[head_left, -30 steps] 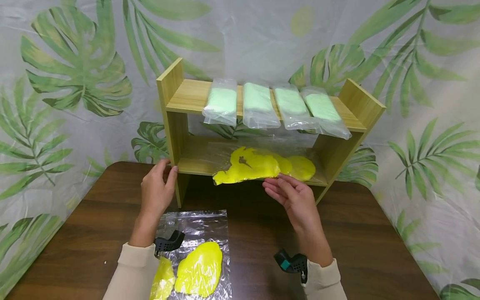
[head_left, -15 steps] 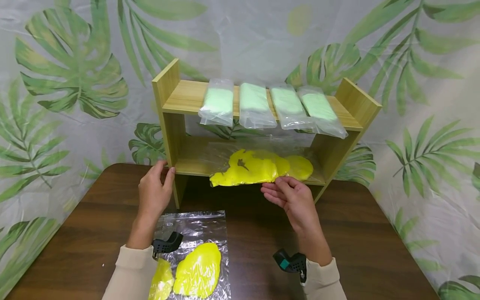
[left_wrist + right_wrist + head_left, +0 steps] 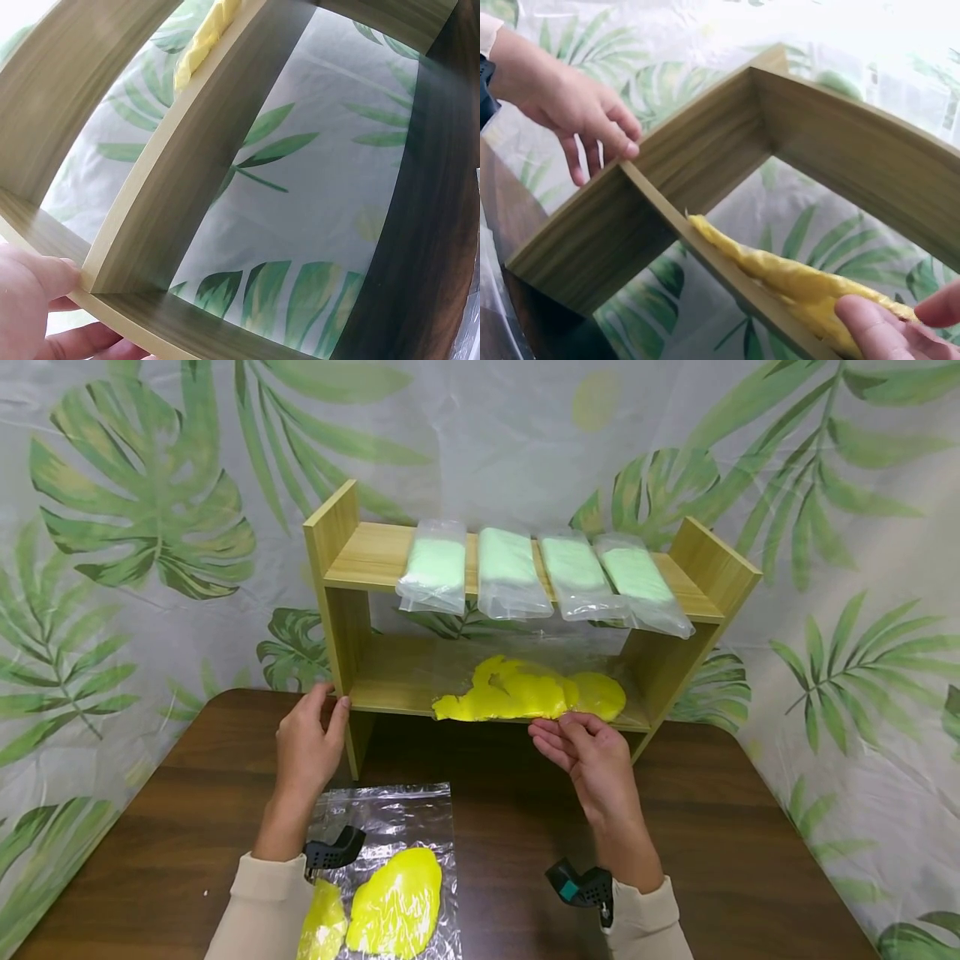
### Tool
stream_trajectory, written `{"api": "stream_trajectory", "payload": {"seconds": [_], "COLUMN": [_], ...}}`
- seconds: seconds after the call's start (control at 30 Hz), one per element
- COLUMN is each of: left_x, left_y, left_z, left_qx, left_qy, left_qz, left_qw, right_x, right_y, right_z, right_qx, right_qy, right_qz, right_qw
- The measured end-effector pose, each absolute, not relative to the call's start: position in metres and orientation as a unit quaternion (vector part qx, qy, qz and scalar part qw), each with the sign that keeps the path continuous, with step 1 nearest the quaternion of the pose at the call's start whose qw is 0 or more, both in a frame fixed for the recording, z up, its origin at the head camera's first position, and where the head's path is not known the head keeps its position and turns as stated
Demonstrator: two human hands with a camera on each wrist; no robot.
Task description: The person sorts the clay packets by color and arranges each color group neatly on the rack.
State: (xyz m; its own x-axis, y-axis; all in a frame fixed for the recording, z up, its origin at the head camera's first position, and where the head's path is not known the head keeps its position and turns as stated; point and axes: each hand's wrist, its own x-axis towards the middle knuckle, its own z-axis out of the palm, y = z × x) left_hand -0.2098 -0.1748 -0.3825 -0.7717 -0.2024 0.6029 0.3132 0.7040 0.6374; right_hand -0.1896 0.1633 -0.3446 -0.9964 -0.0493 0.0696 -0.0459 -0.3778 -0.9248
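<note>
A two-tier wooden shelf (image 3: pixel 382 681) stands on the table. My left hand (image 3: pixel 311 739) grips its left side panel, thumb on the front edge and fingers behind, as the left wrist view shows. On the lower board lies a clear plastic bag of flattened yellow, putty-like stuff (image 3: pixel 517 692), its front edge along the board's lip. My right hand (image 3: pixel 592 760) pinches that front edge between thumb and fingers, right of the middle. In the right wrist view the yellow bag (image 3: pixel 780 274) slopes along the board towards the thumb and fingertips.
Several clear bags of pale green material, one at the left end (image 3: pixel 435 564), lie across the upper board and overhang its front. Another clear zip bag (image 3: pixel 390 810) with two yellow flattened pieces lies on the dark table (image 3: pixel 510 860). A leaf-print cloth (image 3: pixel 517 427) hangs behind.
The yellow bag's left end has shifted right and its front edge sits farther back over the lower board. My right hand has moved slightly right with it. My left hand keeps its grip.
</note>
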Motion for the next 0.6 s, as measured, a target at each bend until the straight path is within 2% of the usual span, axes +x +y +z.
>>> {"api": "stream_trajectory", "payload": {"seconds": [0.37,0.6], "left_x": [-0.21,-0.211], "left_y": [-0.175,-0.175], "left_z": [-0.384,-0.384], "left_qx": [-0.035,-0.035], "left_qy": [-0.857,-0.857], "left_qz": [-0.384,-0.38], "left_qw": [0.341,0.345], "right_x": [-0.185,-0.178], "right_y": [0.164,0.163], "right_z": [-0.341,-0.334], "right_qx": [-0.067,-0.063], "right_qy": [0.55,0.617], "right_qz": [-0.831,-0.784], "right_qw": [0.039,0.03]}}
